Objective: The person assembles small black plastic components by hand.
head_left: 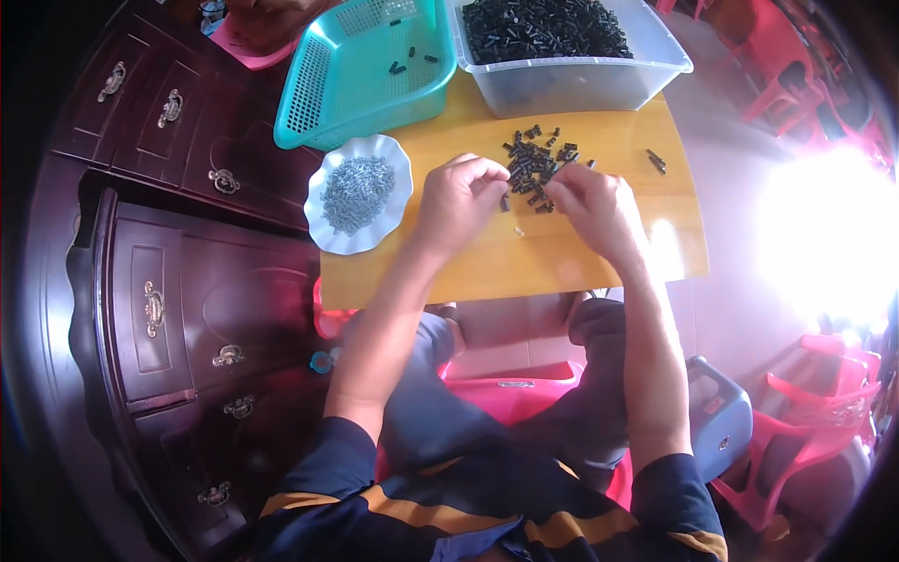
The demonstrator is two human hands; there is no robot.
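Note:
My left hand is closed in a pinch over the yellow table, at the left edge of a pile of small black cylindrical pieces. Whatever its fingertips hold is too small to make out; one dark piece shows just below them. On the pile's right side my right hand also has thumb and fingers pressed together, hiding what is between them. Between the hands, nearer to me, lies a tiny pale piece. Left of my left hand stands a white scalloped bowl full of small clear or silvery pieces.
A green perforated basket with a few black pieces stands at the back left. Next to it is a translucent tub heaped with black pieces. Two black pieces lie at the table's right. Dark wooden drawers flank the left side.

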